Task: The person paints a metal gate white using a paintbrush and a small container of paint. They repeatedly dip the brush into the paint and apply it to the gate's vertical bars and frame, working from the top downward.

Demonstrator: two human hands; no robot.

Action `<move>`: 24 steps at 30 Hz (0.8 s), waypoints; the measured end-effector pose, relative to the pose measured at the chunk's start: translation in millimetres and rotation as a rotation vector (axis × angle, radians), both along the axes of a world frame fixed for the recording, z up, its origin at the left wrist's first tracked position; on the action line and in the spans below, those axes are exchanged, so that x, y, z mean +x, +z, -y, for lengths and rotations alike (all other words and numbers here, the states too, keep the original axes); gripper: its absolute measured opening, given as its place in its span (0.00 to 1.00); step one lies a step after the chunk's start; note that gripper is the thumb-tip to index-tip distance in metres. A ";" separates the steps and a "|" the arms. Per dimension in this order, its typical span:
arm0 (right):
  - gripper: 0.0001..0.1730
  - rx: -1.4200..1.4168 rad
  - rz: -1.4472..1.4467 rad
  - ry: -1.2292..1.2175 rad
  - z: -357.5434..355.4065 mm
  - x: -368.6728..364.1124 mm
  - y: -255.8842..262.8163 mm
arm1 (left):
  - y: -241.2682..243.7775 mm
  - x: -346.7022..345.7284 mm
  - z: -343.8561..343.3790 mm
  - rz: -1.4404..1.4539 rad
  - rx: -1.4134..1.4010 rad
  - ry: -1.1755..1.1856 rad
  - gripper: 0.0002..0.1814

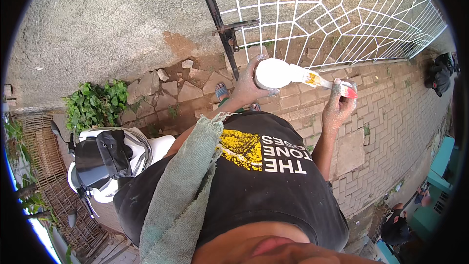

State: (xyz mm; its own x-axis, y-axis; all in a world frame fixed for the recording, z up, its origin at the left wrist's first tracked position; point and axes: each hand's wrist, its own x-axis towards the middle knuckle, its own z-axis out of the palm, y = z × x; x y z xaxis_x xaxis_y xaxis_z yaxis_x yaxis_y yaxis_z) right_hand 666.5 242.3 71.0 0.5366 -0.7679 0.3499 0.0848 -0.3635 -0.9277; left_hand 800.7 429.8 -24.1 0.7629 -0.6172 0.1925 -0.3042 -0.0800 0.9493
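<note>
My left hand (pixel 253 84), speckled with paint, holds a round container of white paint (pixel 273 73) from its side. My right hand (pixel 341 102), also paint-speckled, grips the red-tipped handle of a paintbrush (pixel 318 80). The brush's white-coated bristles lie at the right rim of the container; whether they touch the paint cannot be told. Just beyond my hands stands a white metal grille gate (pixel 293 36). Its dark post (pixel 220 25) carries a rusty bolt latch (pixel 236 25) near my left hand.
A rough wall (pixel 110 25) runs behind the gate. Brick paving (pixel 384 117) extends right towards a parked motorcycle (pixel 440 73). At left are a leafy plant (pixel 97 101), a white scooter (pixel 110 161) and a bamboo fence (pixel 47 154). A person (pixel 395 225) is at the lower right.
</note>
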 end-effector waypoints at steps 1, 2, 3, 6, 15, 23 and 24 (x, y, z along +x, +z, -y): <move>0.06 0.023 0.036 -0.063 4.2 -2.7 -5.6 | 0.6 0.3 0.1 -0.029 0.002 -0.001 0.56; 0.06 0.080 0.054 -0.065 9.8 -5.1 -10.4 | 1.2 1.9 0.8 -0.059 0.004 -0.003 0.56; 0.06 0.099 0.044 -0.072 10.8 -5.2 -12.6 | 1.6 1.8 1.6 -0.087 0.007 -0.005 0.56; 0.06 0.145 0.041 -0.116 12.4 -7.3 -17.2 | 2.1 0.3 3.9 -0.096 -0.012 -0.007 0.56; 0.07 0.199 0.059 -0.173 15.5 -7.4 -20.0 | 7.7 4.4 8.0 -0.087 0.051 -0.037 0.56; 0.09 0.332 0.131 -0.318 16.9 12.3 -22.7 | 8.9 18.9 7.8 -0.073 -0.017 0.001 0.57; 0.10 0.423 0.189 -0.294 18.7 15.2 -25.2 | 12.9 21.9 4.4 -0.060 0.000 0.012 0.57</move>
